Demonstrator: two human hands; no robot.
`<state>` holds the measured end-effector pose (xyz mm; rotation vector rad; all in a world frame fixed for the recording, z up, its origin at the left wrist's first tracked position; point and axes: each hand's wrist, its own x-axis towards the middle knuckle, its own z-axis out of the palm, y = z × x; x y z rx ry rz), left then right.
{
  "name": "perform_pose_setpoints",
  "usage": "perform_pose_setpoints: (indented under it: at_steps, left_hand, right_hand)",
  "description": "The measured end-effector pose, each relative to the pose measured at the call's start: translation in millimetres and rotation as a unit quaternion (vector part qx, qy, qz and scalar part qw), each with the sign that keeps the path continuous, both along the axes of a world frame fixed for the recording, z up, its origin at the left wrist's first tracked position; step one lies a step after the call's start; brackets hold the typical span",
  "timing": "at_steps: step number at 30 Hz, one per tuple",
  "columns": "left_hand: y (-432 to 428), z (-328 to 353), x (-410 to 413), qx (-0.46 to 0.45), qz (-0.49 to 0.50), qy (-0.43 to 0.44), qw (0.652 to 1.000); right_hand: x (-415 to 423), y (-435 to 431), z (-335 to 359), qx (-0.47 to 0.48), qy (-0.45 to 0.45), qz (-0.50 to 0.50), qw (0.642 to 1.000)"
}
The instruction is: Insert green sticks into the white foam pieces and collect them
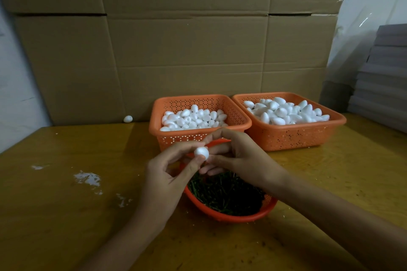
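My left hand (pixel 167 174) pinches a small white foam piece (pixel 201 152) between thumb and fingertips, above the near basket. My right hand (pixel 233 156) sits right beside it, its fingertips touching the foam piece; whether it holds a stick I cannot tell. Below both hands an orange basket (pixel 242 218) holds a heap of thin green sticks (pixel 224 193). Behind them stand two orange perforated baskets: the left one (pixel 176 136) is filled with small white foam pieces, the right one (pixel 293 136) with larger ones.
All of this rests on a yellow-brown wooden table (pixel 88 215) with white scuffs (pixel 87 178) on its left part. One stray foam piece (pixel 128 119) lies at the back left against a cardboard wall (pixel 187 50). Grey stacked sheets (pixel 383 77) rise at the far right.
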<state>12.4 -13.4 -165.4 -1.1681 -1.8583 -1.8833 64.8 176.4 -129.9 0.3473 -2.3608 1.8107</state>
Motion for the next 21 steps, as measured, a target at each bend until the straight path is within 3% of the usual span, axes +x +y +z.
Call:
perform_pose_setpoints:
  at_steps: [7, 12, 14, 16, 19, 21]
  left_hand:
    - [-0.2, -3.8, -1.8, -0.015, 0.011, -0.008, 1.0]
    - [0.8, -7.9, -1.5, -0.047, 0.037, -0.05, 0.997]
    - [0.8, -7.9, -1.0, -0.046, 0.035, -0.037, 0.998]
    - [0.8, -9.4, -2.1, -0.047, 0.028, -0.03, 0.998]
    - [1.5, -10.2, -3.8, -0.051, 0.024, -0.026, 0.998]
    - [1.8, -10.3, -5.2, -0.056, 0.028, -0.022, 0.998]
  right_hand:
    - [3.9, -5.4, 5.8, 0.025, 0.006, -0.013, 1.0]
    - [-1.4, 39.6, 40.8, -0.014, 0.079, -0.207, 0.975]
    - [-2.9, 80.7, 61.3, 0.004, 0.135, -0.324, 0.936]
    - [-11.0, 123.4, 75.5, 0.081, 0.158, -0.456, 0.872]
    - [-32.9, 175.9, 82.0, 0.285, 0.07, -0.59, 0.752]
    - [-49.8, 198.9, 80.7, 0.374, -0.012, -0.574, 0.728]
